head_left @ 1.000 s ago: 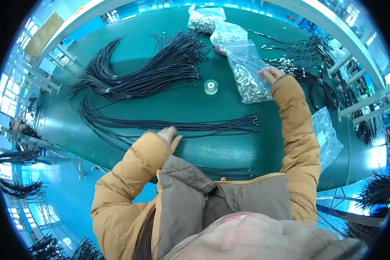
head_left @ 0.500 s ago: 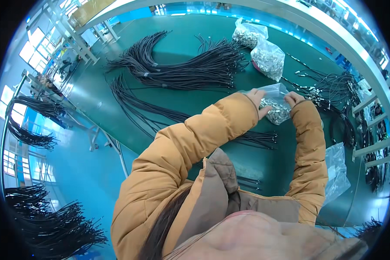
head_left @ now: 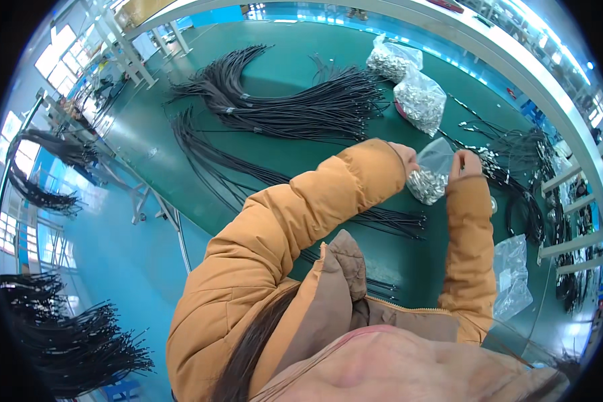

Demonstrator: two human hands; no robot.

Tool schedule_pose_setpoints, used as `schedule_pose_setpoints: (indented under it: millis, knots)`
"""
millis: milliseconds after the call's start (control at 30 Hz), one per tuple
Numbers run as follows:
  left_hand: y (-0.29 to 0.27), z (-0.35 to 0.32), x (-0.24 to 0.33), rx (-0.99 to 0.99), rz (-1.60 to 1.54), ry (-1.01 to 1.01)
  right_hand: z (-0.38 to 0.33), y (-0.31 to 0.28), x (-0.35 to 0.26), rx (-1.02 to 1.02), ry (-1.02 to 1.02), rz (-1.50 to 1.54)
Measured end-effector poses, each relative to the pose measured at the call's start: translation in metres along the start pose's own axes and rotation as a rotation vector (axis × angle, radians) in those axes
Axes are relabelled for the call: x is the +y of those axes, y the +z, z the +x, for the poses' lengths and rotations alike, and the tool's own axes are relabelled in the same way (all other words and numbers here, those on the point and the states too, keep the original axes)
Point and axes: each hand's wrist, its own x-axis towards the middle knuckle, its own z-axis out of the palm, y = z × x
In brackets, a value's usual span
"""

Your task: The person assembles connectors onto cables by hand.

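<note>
**Inspector A:** While both arms in orange padded sleeves reach forward over the green counter [head_left: 261,80], the left hand [head_left: 405,158] and the right hand [head_left: 467,163] each pinch an upper edge of one small clear plastic bag of silvery metal fittings [head_left: 430,175]. The fingers of both are closed on the film. The bag hangs between the two hands, above the counter, with the fittings heaped in its lower part.

**Inspector B:** Noted. Does the bag touch the counter?

**Inspector A:** I cannot tell — the view looks down from above and the bag's underside is hidden.

**Inspector B:** Surroundings?

**Inspector A:** Beyond the hands lie two larger clear bags of similar metal parts: one fuller bag [head_left: 421,100] close behind the held one, and a second bag [head_left: 390,61] further back, just beside it. To the left of them a thick fanned bundle of long black cords [head_left: 295,107] is spread across the counter. A thinner run of black cords [head_left: 388,220] lies under the left sleeve. On the right a tangle of black cords with metal ends [head_left: 522,161] sits near the counter's edge, and a flat, nearly empty clear plastic bag [head_left: 512,275] lies beside the right elbow.

**Inspector B:** Off the counter?

**Inspector A:** More black cord bundles [head_left: 74,342] hang at lower left, over the blue floor.
</note>
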Motion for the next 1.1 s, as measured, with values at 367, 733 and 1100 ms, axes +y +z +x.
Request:
schedule_pose_setpoints:
  millis: [367,733,1100]
  knots:
    - [-0.001,-0.024,0.016,-0.121,-0.286,-0.234,-0.066,-0.009,-0.024,-0.582,0.532,0.784]
    - [0.032,-0.019,0.000,-0.189,-0.555,-0.148,-0.071,-0.004,-0.018,-0.637,0.614,0.756]
    - [0.012,-0.044,0.008,-0.170,-0.758,-0.086,-0.084,-0.007,-0.028,-0.537,0.566,0.844]
